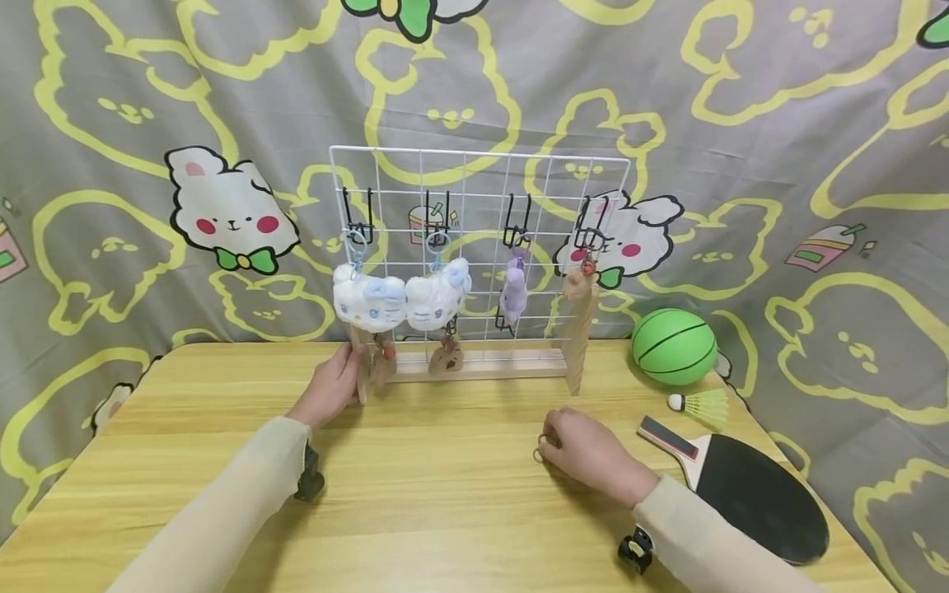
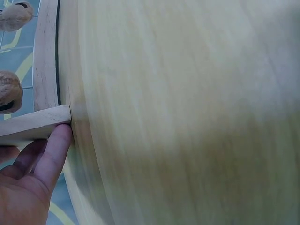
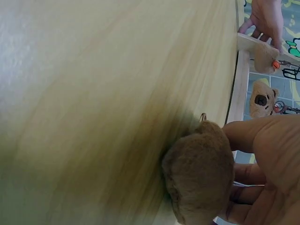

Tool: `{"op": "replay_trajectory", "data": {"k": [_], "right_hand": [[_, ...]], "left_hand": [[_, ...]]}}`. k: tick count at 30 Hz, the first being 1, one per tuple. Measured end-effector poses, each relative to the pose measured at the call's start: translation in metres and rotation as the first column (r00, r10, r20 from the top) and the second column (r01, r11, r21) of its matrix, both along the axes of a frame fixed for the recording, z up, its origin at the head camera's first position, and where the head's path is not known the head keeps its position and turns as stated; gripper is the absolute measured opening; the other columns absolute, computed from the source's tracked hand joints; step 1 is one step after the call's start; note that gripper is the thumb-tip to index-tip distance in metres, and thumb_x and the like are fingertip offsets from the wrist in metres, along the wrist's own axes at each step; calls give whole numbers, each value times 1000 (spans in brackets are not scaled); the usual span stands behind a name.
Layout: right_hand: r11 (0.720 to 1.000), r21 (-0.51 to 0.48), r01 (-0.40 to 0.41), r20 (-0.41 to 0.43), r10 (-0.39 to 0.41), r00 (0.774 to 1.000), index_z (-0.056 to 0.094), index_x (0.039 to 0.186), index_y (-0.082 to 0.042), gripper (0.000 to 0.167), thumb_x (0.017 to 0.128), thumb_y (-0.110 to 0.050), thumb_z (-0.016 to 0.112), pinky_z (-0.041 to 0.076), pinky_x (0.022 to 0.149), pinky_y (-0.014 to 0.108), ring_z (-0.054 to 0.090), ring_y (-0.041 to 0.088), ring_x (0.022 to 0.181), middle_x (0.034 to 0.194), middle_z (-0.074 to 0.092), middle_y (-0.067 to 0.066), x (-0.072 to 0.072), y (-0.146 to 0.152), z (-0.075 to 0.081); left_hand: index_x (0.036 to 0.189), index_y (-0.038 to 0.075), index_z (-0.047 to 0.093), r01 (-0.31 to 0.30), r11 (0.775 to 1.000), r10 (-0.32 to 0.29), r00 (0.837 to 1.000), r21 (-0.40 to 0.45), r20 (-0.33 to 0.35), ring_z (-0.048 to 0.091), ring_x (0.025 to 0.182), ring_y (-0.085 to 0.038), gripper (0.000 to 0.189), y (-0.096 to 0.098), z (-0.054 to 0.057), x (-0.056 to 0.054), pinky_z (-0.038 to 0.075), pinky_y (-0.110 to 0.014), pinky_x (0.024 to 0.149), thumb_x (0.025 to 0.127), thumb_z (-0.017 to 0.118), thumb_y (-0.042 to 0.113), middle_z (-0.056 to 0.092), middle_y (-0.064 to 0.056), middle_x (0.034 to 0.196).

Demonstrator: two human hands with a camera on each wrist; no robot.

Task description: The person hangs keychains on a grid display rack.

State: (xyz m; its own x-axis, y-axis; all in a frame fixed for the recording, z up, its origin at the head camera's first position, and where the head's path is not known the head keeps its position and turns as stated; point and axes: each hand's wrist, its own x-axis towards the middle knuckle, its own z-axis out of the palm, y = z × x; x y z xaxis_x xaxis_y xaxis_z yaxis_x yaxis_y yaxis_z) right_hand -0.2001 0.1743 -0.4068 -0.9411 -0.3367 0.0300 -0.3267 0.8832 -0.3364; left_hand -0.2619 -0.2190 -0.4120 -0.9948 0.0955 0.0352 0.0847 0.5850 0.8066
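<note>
My left hand (image 1: pixel 335 385) touches the outer face of the wooden foot (image 2: pixel 40 123) at the left end of a white wire grid rack (image 1: pixel 485 247); its fingertips press there near the tabletop. Over the table in front of the rack, my right hand (image 1: pixel 589 449) grips a brown plush keychain (image 3: pixel 199 176), its ring showing beside the fingers in the head view. From black hooks on the grid hang a white plush (image 1: pixel 369 301), another white plush (image 1: pixel 437 295), a purple plush (image 1: pixel 513 292) and a brown plush (image 1: pixel 577 284). Lower down hang a bear plush (image 1: pixel 447 357) and another brown plush (image 1: pixel 384 361).
To the right on the wooden table (image 1: pixel 445 527) are a green ball (image 1: pixel 675 346), a shuttlecock (image 1: pixel 700 405) and a black table tennis paddle (image 1: pixel 764 498). A grey cartoon-print curtain (image 1: pixel 259 99) hangs behind the rack and along the sides.
</note>
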Motion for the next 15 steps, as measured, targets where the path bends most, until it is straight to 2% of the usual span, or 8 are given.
{"op": "replay_trajectory", "data": {"k": [5,9,12,15], "right_hand": [[998,-57,19,29,-17,999,70,90,-12,8,98,-12,70,57,73,34,61,10,77,84,67,-1,-2,4,-2],[991,-128,48,41,-43,998,70,91,-13,11,101,-11,66,59,76,33,62,9,78,83,68,-3,-3,11,-5],[976,-212,52,41,-45,998,69,94,-12,13,103,-10,62,57,71,27,61,7,74,81,69,-4,-3,17,-8],[947,-319,35,25,-28,999,69,98,-9,13,105,-8,58,57,71,22,65,7,76,84,72,-1,-4,23,-10]], "left_hand": [[156,-1,31,-2,1000,2,1000,-5,-11,53,138,-53,65,-1,0,1,63,-52,96,115,17,47,40,-38,158],[155,-2,32,-2,1000,2,1000,-14,-29,54,137,-53,64,-1,-2,-1,63,-52,97,115,17,46,43,-38,156],[156,-2,32,-3,1000,2,999,-22,-37,54,138,-53,65,0,-4,-2,62,-53,98,115,17,46,44,-38,155],[156,-2,32,-6,1000,4,999,-29,-41,54,138,-53,65,0,-3,-2,61,-54,99,115,17,46,43,-38,156]]}}
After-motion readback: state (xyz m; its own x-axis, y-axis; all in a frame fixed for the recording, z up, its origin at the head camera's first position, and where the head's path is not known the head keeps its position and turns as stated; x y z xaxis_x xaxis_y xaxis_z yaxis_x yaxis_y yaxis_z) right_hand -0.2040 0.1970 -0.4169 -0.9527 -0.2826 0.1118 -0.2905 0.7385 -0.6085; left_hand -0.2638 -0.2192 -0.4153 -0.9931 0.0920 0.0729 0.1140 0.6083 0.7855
